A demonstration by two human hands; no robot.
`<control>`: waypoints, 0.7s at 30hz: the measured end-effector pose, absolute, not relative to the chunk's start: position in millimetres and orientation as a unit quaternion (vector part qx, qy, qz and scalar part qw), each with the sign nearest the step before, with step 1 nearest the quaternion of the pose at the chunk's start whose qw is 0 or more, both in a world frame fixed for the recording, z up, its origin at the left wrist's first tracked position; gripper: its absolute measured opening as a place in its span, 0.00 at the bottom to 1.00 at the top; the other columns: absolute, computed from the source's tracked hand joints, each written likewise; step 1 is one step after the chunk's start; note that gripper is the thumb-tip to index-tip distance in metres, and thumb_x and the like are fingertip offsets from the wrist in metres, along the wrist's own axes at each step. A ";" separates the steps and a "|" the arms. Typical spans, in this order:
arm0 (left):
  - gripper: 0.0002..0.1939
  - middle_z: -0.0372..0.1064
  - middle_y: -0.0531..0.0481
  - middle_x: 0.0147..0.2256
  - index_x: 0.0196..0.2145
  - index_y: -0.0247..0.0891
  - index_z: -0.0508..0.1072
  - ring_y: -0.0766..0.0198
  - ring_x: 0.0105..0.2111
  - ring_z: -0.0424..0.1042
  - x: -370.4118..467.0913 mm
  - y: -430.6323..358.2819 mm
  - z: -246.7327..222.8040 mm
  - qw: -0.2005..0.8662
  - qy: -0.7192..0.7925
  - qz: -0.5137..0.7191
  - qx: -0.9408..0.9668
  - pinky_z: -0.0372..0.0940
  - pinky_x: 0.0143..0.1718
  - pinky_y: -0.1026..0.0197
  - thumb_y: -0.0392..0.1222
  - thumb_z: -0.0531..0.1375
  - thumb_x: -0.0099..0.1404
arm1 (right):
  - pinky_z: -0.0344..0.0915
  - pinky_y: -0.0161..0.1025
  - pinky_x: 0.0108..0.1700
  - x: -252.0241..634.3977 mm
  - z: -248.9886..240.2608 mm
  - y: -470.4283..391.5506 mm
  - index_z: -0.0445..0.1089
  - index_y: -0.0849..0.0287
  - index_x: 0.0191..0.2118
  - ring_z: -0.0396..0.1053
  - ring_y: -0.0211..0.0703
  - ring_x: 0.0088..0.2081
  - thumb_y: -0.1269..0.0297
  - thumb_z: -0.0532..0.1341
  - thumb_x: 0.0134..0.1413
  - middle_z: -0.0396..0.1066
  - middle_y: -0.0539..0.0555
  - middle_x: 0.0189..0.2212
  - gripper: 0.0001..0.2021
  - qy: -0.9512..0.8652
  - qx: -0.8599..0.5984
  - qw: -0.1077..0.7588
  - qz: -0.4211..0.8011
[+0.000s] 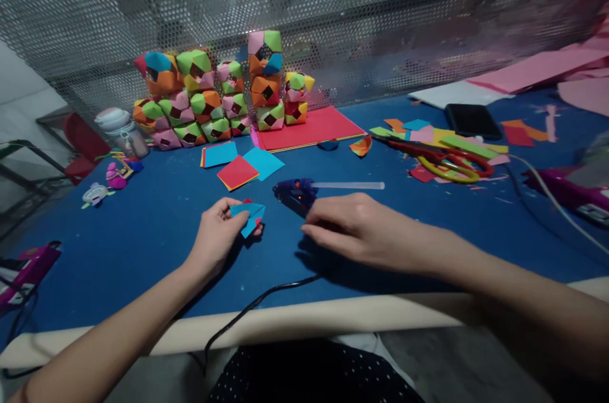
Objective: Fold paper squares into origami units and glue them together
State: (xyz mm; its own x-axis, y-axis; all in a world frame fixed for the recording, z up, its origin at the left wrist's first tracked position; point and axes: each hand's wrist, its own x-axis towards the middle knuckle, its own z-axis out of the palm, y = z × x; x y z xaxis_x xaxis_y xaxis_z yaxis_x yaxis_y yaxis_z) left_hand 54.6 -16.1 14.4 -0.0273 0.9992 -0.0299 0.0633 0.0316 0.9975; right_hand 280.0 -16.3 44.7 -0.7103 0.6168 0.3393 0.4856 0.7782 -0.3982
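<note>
Near the middle of the blue table, my left hand pinches a small folded piece of blue and red paper, thumb on top. To its right, my right hand is at a dark blue glue gun, its fingers curled by the handle; the handle is mostly hidden, so the grip is unclear. A clear glue stick sticks out of the gun's back, and a small orange light shows on its body. Just beyond my left hand lie red square papers and blue square papers.
Stacked folded-paper blocks stand at the back beside red sheets. Scissors lie on paper scraps at the right, near a black phone. A black cable crosses the front edge. A jar stands back left.
</note>
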 end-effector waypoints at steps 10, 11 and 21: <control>0.09 0.72 0.51 0.22 0.31 0.36 0.64 0.64 0.19 0.71 55.3 -8.2 8.4 0.451 0.570 0.463 0.508 0.66 0.23 0.63 0.34 0.60 0.51 | 0.57 0.35 0.30 291.6 27.7 19.7 0.66 0.60 0.34 0.65 0.43 0.31 0.49 0.51 0.57 0.69 0.56 0.30 0.18 -0.887 -0.410 0.167 0.128; 0.09 0.72 0.51 0.22 0.31 0.36 0.64 0.64 0.19 0.71 55.2 -7.6 7.6 0.446 0.576 0.455 0.512 0.67 0.23 0.63 0.34 0.60 0.50 | 0.57 0.35 0.29 286.6 21.3 21.7 0.66 0.61 0.32 0.65 0.42 0.30 0.50 0.51 0.57 0.69 0.56 0.29 0.18 -0.883 -0.405 0.192 0.137; 0.07 0.66 0.56 0.20 0.30 0.36 0.67 0.68 0.16 0.66 49.7 -4.4 5.9 0.385 0.603 0.435 0.547 0.64 0.18 0.65 0.34 0.58 0.50 | 0.57 0.33 0.25 266.8 -2.2 27.1 0.68 0.61 0.31 0.60 0.36 0.24 0.65 0.54 0.52 0.66 0.49 0.23 0.08 -0.798 -0.422 0.341 0.263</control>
